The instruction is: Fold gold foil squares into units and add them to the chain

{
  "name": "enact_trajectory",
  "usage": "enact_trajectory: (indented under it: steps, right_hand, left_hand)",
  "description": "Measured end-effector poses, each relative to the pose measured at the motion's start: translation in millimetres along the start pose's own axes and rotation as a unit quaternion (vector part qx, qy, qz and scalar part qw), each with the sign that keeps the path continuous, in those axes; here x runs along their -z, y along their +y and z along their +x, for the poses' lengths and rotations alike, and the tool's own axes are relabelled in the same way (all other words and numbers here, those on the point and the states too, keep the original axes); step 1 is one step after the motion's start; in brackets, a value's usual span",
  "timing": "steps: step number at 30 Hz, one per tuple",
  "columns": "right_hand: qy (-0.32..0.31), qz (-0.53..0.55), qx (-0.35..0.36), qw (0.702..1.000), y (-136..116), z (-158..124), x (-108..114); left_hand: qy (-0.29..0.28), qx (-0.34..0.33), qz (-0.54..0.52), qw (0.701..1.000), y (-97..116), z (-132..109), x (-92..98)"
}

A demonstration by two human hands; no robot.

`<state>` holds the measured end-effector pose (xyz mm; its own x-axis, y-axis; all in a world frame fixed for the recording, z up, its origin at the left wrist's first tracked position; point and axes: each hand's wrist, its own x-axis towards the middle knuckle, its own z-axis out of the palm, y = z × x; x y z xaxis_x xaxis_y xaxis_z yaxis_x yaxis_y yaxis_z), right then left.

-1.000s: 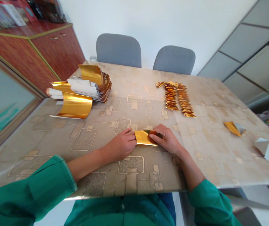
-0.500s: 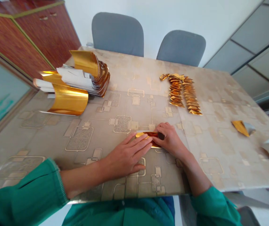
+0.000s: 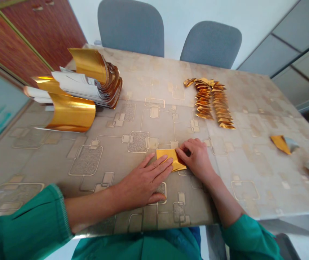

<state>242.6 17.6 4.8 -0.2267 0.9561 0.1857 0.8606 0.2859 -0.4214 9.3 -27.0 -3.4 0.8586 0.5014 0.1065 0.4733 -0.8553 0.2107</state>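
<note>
A small sheet of gold foil paper (image 3: 167, 153) lies folded on the patterned tablecloth in front of me. My left hand (image 3: 142, 182) rests flat, with spread fingertips on the paper's left and middle part. At the right edge of the sheet, the thumb and fingers of my right hand (image 3: 197, 159) are pinched together on the foil. The paper's right end is partly hidden by those fingers.
Large curled gold sheets (image 3: 71, 112) and a stack of gold-and-white paper (image 3: 111, 86) sit at the left. Two rows of folded gold pieces (image 3: 221, 104) lie at the back right. Loose folded scraps (image 3: 280, 143) are near the right edge. Two grey chairs (image 3: 131, 27) stand behind.
The foil paper, which showed a raised fold and dark inner side, now lies flatter with its gold face up. My right hand has shifted slightly along its edge; my left stays on it.
</note>
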Motion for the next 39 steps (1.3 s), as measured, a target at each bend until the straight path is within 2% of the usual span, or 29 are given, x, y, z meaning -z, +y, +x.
enact_trajectory:
  steps: [10, 15, 18, 22, 25, 30, 34, 39]
  right_hand:
    - [0.028, -0.105, 0.042, 0.993, -3.6, 0.4, -4.3]
    - [0.032, -0.121, 0.038, 0.991, -5.2, 0.3, -6.2]
    - [0.016, -0.086, 0.022, 0.996, -0.5, 2.3, -4.7]
    - [0.018, 0.034, 0.024, 0.999, 5.6, 2.9, 6.4]
    - [0.07, 0.048, 0.073, 0.994, -4.1, -9.5, 18.3]
    - [0.03, -0.034, 0.163, 0.986, -31.3, -54.3, 19.2]
    - [0.051, -0.078, 0.141, 0.986, -28.9, -79.4, 11.4]
    - [0.043, -0.101, 0.126, 0.986, -24.3, -85.1, 12.1]
  left_hand:
    - [-0.001, 0.0, 0.001, 1.0, -0.5, 1.2, 0.7]
    - [-0.004, 0.0, 0.003, 1.0, -0.4, 3.1, 1.6]
    - [-0.005, 0.0, 0.006, 1.0, -0.7, 3.1, 0.6]
    - [-0.006, -0.002, 0.008, 1.0, -1.8, 2.6, -1.1]
    - [-0.009, -0.002, 0.014, 1.0, -2.8, 2.7, -1.4]
    - [-0.01, -0.005, 0.018, 1.0, -4.2, 3.0, -2.1]
    - [-0.003, -0.007, 0.023, 1.0, -6.3, 2.3, -2.6]
    - [-0.004, -0.031, 0.028, 0.999, -8.4, 2.0, 0.2]
